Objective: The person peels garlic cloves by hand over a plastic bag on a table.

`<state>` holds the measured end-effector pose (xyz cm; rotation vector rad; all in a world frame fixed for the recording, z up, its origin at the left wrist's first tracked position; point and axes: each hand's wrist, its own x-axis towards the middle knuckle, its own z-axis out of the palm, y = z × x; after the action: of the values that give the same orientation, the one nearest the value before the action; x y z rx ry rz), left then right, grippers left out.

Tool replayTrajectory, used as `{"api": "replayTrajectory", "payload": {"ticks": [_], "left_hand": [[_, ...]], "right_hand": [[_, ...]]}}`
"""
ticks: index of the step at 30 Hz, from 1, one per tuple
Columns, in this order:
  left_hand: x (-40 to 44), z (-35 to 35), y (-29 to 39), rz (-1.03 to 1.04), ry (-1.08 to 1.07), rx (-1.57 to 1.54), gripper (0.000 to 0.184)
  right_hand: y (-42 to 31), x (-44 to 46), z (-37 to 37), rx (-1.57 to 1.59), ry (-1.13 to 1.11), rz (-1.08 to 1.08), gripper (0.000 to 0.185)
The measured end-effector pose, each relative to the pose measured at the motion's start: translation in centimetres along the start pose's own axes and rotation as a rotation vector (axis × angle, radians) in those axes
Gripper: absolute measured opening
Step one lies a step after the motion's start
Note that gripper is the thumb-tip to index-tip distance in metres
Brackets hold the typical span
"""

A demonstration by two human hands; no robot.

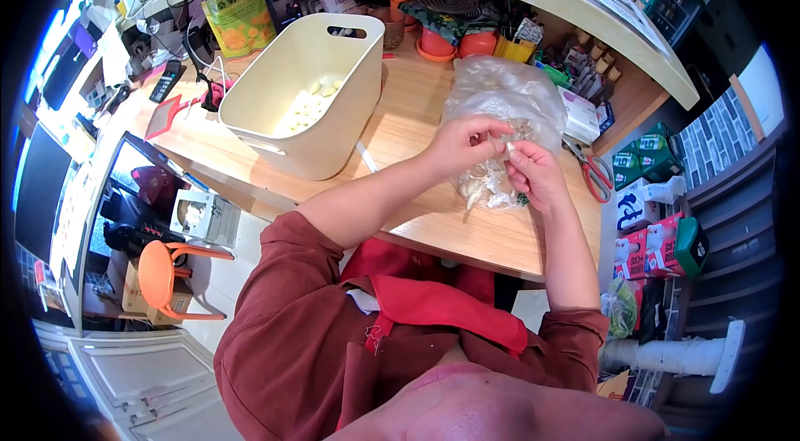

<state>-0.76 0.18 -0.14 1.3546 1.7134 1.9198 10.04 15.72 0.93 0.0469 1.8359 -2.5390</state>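
Basically, the wooden desk (408,99) carries everything within reach, its front edge close to the body, so the forearms come in over it without stretching. The cream bin (333,141) is the bulkiest thing on it, standing upright off to the left with its mouth open; that spot probably keeps it reachable while leaving room in front for the hands. Its high walls keep the pale pieces (312,104) together on its floor.

To the right lies the crumpled clear plastic bag (500,91), spread on the wood. Thin, papery scraps (479,187) lie at its near end, just under the fingers, a sensible place for loose bits to land. The red-handled scissors (597,179) lie right of the bag by the desk's edge, out of the hands' way.

The right hand (540,179) is closed in a fingertip pinch on a small whitish piece (509,147), held up above the bag, apparently for fine control. The left hand (458,145) meets it from the other side, fingers curled and tips drawn in beside that piece. The tips overlap and the thing is tiny, so I can't tell whether the left fingers grip it too or only brush it.
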Motion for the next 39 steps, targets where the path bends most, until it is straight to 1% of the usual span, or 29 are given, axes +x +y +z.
{"api": "replayTrajectory", "payload": {"ticks": [1, 4, 7, 10, 13, 16, 19, 22, 25, 31, 37, 39], "left_hand": [[0.0, -0.2, 0.2, 0.013, -0.052, 0.042, 0.020], [-0.2, -0.2, 1.0, 0.060, -0.061, 0.165, 0.016], [0.0, -0.2, 0.6, 0.024, -0.070, 0.126, 0.014], [0.0, -0.2, 0.5, 0.112, -0.048, 0.174, 0.012], [0.0, -0.2, 0.3, 0.175, -0.032, 0.229, 0.013], [-0.1, 0.1, 0.6, 0.082, 0.004, 0.191, 0.012], [-0.2, 0.3, 0.3, -0.006, 0.006, 0.057, 0.010], [-0.2, 0.2, 0.4, -0.185, -0.013, -0.104, 0.009], [-0.2, 0.2, 0.2, -0.196, 0.000, -0.132, 0.011], [-0.2, 0.2, 0.0, -0.177, 0.027, -0.061, 0.011], [-0.2, 0.3, -0.3, -0.143, 0.048, 0.010, 0.011], [-0.2, 0.2, -0.3, -0.188, 0.046, 0.025, 0.011]], "right_hand": [[0.1, 0.0, 0.0, 0.006, 0.003, -0.003, 0.016], [0.0, 0.0, 0.0, 0.025, -0.009, 0.021, 0.012], [-0.2, 0.1, 0.1, 0.054, -0.060, 0.048, 0.010], [0.1, 0.2, 0.2, 0.106, -0.057, 0.058, 0.013], [-0.1, 0.2, 0.9, 0.045, -0.024, 0.003, 0.017], [0.2, 0.3, 0.7, 0.013, 0.000, -0.007, 0.020], [0.7, 0.6, 0.7, -0.030, 0.060, -0.045, 0.019], [0.6, 0.5, 0.9, -0.105, 0.112, -0.064, 0.019], [0.8, 0.5, 0.9, -0.167, 0.147, -0.076, 0.019], [1.0, 0.5, 1.2, -0.286, 0.208, -0.089, 0.018], [0.9, 0.5, 1.8, -0.338, 0.253, -0.073, 0.017], [1.0, 0.5, 1.9, -0.368, 0.255, -0.083, 0.016]]}}
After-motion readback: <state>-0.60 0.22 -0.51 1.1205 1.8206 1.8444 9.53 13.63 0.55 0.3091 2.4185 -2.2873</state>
